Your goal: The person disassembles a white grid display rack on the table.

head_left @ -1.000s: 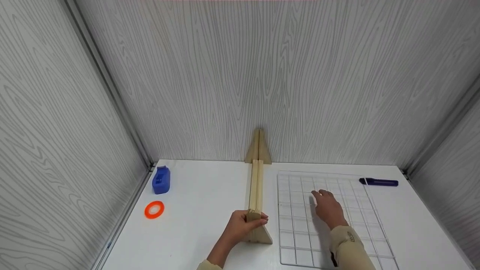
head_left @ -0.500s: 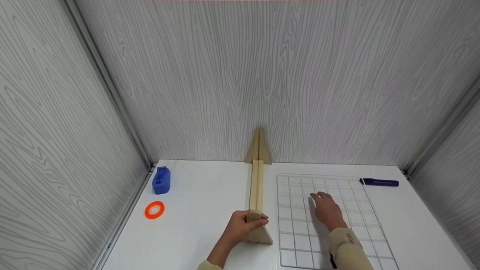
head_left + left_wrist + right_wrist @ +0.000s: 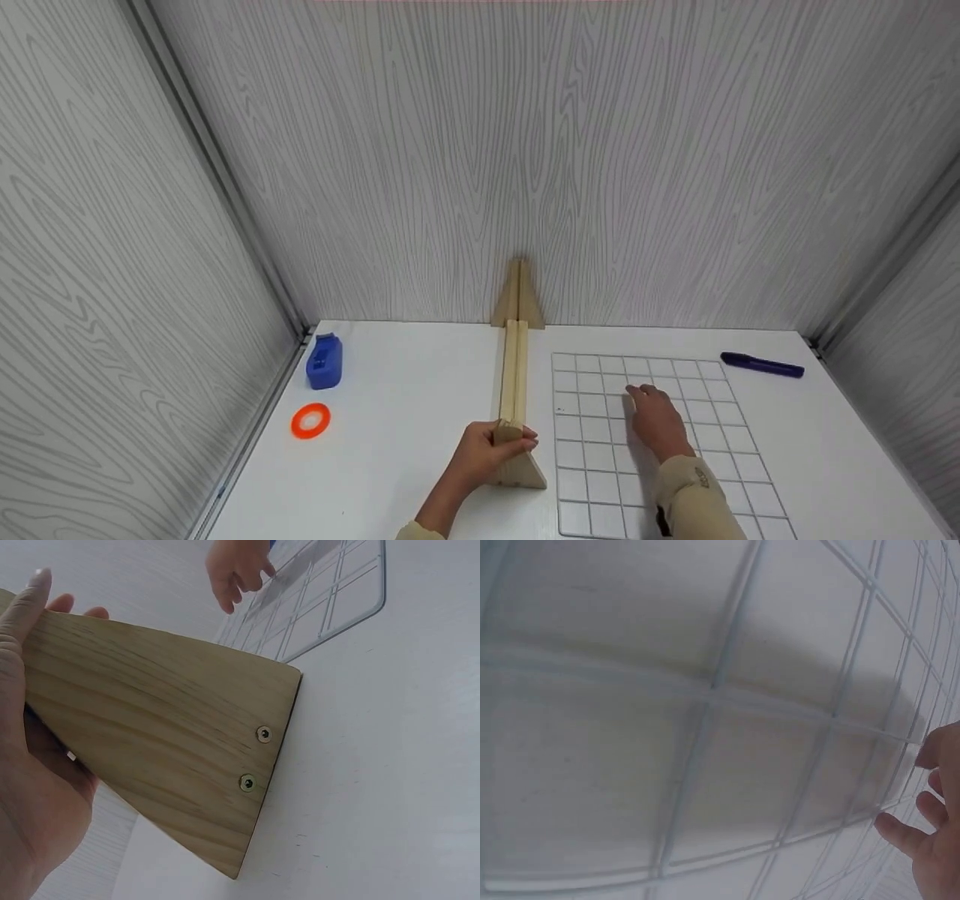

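My left hand (image 3: 480, 452) grips the near end of a pale wooden stand (image 3: 513, 375), thumb on one side and fingers wrapped over the other. The stand is a long bar with a tapered upright foot at each end. In the left wrist view, the near wooden foot (image 3: 172, 705) shows two screws by its base. A white wire grid panel (image 3: 589, 450) lies flat on the table to the right of the stand. Over its middle is my right hand (image 3: 658, 421), fingers loosely bent and apart. In the right wrist view, the right hand's fingertips (image 3: 891, 829) hover by the wires, pinching nothing.
At the table's left are a blue tape dispenser-like block (image 3: 324, 362) and an orange ring (image 3: 310, 421). A dark blue pen-shaped object (image 3: 762, 364) lies beyond the grid's far right corner. A wood-patterned back wall (image 3: 420, 187) and side walls enclose the white table (image 3: 405, 375).
The grid's far edge has come down toward me, and the panel now lies flat. The pen-shaped object has turned slightly and lies apart from it. My left hand and the stand stay put.
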Motion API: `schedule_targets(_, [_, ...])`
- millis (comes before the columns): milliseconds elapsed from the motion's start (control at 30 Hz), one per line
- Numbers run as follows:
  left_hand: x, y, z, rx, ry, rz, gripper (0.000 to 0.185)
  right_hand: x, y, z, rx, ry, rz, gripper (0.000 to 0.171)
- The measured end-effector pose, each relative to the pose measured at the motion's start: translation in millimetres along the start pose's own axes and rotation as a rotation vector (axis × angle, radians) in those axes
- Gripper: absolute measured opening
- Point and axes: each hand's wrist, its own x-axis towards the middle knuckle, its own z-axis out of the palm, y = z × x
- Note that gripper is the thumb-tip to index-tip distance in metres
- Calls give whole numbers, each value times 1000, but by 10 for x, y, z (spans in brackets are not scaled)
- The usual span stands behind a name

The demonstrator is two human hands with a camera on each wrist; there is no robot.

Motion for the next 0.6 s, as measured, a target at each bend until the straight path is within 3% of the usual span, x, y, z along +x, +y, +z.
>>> schedule_targets(233, [19,-20,-4,5,-7,25,23,-14,20,9,-36,23,-6,39])
schedule_targets(400, [30,-23,10,0,-13,6,25,-59,36,1,-34,18,-2,42])
schedule_targets(600, [58,-34,-35,-53,-72,29,39,-61,53,-61,-54,11,1,44])
